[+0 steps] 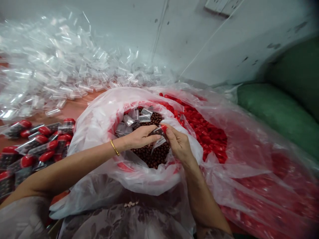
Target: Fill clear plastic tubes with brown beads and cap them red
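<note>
My left hand (140, 136) is closed around a small clear plastic tube (157, 131) with dark contents. My right hand (178, 143) pinches a red cap (163, 128) at the tube's end; whether the cap is fully seated cannot be seen. Both hands are over a round container lined with a white plastic bag (99, 104). Inside it lie dark brown beads (151, 157) and several clear tubes (129, 120). Under my hands, another clear piece (159, 142) is partly hidden.
A big heap of clear tubes (57, 63) lies at the back left, against the wall (199, 43). Capped, filled tubes (37, 142) are piled at left. On the right, a plastic bag (251, 176) holds red caps (206, 129). Green sacks (274, 113) stand beyond it.
</note>
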`<state>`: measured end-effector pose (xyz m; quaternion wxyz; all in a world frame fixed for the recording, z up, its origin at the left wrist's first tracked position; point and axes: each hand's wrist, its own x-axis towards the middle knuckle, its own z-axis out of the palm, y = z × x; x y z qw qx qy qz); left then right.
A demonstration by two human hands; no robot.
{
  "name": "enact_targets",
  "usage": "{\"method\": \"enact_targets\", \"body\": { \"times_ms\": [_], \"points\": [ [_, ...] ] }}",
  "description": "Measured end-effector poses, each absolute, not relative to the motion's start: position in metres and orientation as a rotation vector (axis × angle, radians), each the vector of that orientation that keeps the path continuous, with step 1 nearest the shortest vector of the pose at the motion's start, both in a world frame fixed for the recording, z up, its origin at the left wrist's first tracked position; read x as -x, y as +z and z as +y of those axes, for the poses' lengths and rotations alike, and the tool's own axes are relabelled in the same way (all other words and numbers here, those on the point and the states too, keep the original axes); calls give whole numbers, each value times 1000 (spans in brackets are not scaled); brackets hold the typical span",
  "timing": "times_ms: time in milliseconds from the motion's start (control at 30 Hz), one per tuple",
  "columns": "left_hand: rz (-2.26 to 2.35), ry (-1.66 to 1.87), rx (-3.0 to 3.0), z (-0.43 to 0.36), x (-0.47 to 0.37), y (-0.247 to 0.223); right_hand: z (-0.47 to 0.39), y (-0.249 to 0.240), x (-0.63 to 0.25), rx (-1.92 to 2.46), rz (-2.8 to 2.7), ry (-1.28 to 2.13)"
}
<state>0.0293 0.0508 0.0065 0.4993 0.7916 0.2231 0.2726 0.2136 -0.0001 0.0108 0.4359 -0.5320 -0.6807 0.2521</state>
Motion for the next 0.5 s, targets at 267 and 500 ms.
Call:
{"method": "enact_targets", "body": {
  "times_ms": [267,500],
  "points": [
    [609,726,-1959,49,-31,5,-8,2,-204,1382,-1817,435],
    [489,594,-1929,48,-35,11,-2,21,-210,1348,-1815,465]
  ]
}}
